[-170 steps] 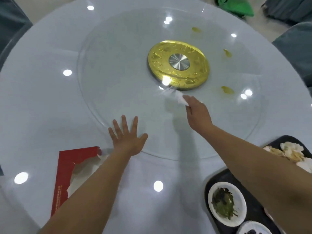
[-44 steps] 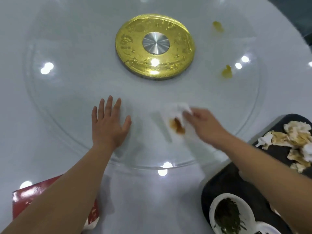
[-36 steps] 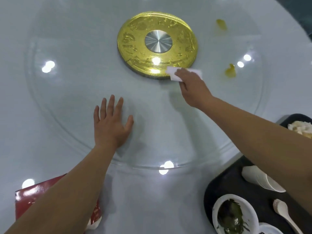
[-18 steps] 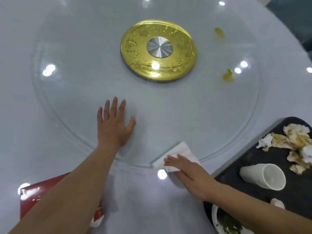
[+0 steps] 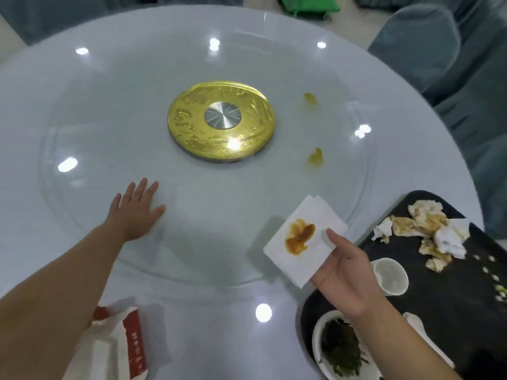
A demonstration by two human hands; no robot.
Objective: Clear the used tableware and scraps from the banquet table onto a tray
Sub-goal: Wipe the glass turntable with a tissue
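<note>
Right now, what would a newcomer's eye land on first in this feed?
Probably the shiny gold disc at the centre of the glass turntable. Next comes the white napkin with an orange-brown sauce stain, pinched by the right hand over the turntable's near-right part. Two yellowish sauce spots sit on the glass right of the disc, and the black tray at right holds crumpled napkins.

We see the right hand (image 5: 347, 272) pinching a stained white napkin (image 5: 303, 238) above the glass turntable (image 5: 115, 127), left hand (image 5: 135, 212) flat on it. Two yellow sauce spots (image 5: 315, 157) remain. Black tray (image 5: 466, 305) holds crumpled napkins (image 5: 428, 229), cup (image 5: 391, 275), bowl of greens (image 5: 338, 349).
</note>
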